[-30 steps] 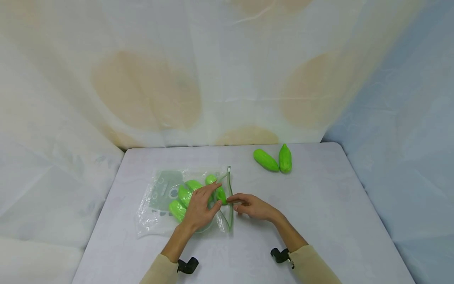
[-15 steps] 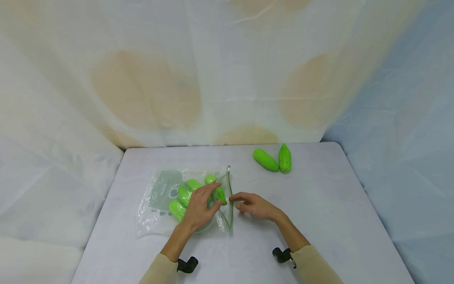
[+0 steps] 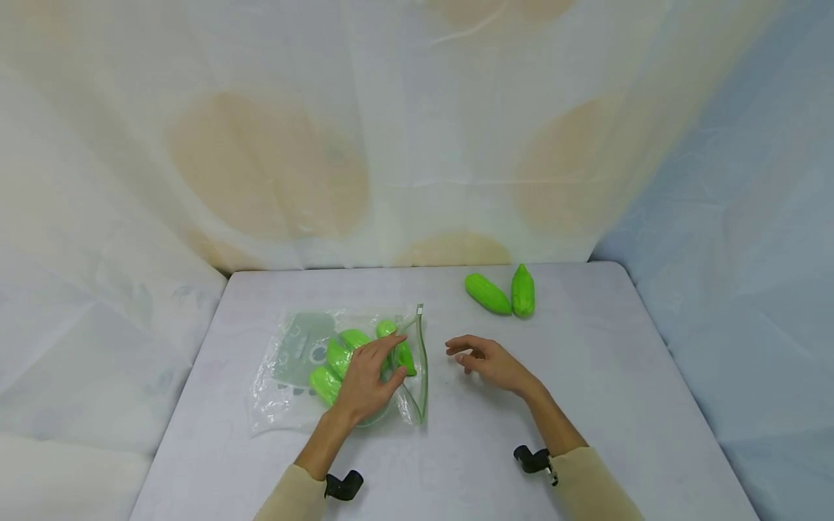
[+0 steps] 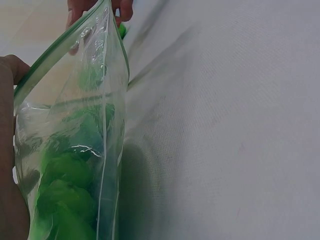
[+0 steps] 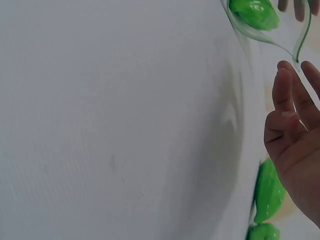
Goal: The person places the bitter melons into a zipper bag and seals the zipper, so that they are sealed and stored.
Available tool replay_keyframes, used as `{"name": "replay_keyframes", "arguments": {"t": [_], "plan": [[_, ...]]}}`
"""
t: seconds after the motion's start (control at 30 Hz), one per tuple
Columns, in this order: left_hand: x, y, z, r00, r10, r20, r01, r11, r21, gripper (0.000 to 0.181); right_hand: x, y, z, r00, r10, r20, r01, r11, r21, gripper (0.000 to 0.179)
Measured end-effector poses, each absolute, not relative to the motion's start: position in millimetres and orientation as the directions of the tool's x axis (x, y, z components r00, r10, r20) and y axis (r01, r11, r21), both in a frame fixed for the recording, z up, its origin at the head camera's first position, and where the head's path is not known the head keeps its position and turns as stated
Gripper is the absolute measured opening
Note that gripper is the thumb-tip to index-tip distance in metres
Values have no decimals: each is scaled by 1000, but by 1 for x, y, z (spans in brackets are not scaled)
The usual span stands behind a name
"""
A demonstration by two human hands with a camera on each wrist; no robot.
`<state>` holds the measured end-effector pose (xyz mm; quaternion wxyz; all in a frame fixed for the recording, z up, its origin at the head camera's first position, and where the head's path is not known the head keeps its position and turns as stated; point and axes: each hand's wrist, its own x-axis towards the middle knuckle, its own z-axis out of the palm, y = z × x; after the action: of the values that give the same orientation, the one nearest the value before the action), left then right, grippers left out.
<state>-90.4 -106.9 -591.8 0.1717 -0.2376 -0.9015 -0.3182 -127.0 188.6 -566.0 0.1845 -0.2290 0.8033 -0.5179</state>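
Note:
A clear zip-top bag with a green rim lies on the table, its mouth facing right and gaping. Several bright green, elongated vegetables are inside, one near the mouth; their exact kind cannot be told. My left hand rests over the bag, fingers fairly straight and thumb spread, fingertips at the upper lip of the mouth. To the right of the bag, apart from it, hovers my right hand with loosely bent fingers and nothing held. Under the left hand, part of the bag and its contents are hidden.
Two loose green vegetables lie near the table's back edge, one slanted and one upright in view. The table has a pale cover. Patterned curtains hang behind it and at both sides.
My right hand has drawn back from the bag's mouth, moving right and slightly away from me. My left hand, the bag and the vegetables have stayed in place.

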Motion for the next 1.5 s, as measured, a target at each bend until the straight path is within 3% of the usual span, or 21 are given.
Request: {"name": "replay_keyframes", "arguments": {"t": [0.5,1.0,1.5], "plan": [[-90,-107,-593,-826,315,467,538,688,488,54,-148,231,-558,-946,-323,20,-163,425,-890,36],[-89,-107,-593,-823,315,472,542,685,488,54,-169,275,-566,-995,-17,102,-96,522,-848,46],[-90,-106,-593,-821,313,478,546,678,493,54,-191,286,-590,-992,126,-14,83,563,-822,73]]}}
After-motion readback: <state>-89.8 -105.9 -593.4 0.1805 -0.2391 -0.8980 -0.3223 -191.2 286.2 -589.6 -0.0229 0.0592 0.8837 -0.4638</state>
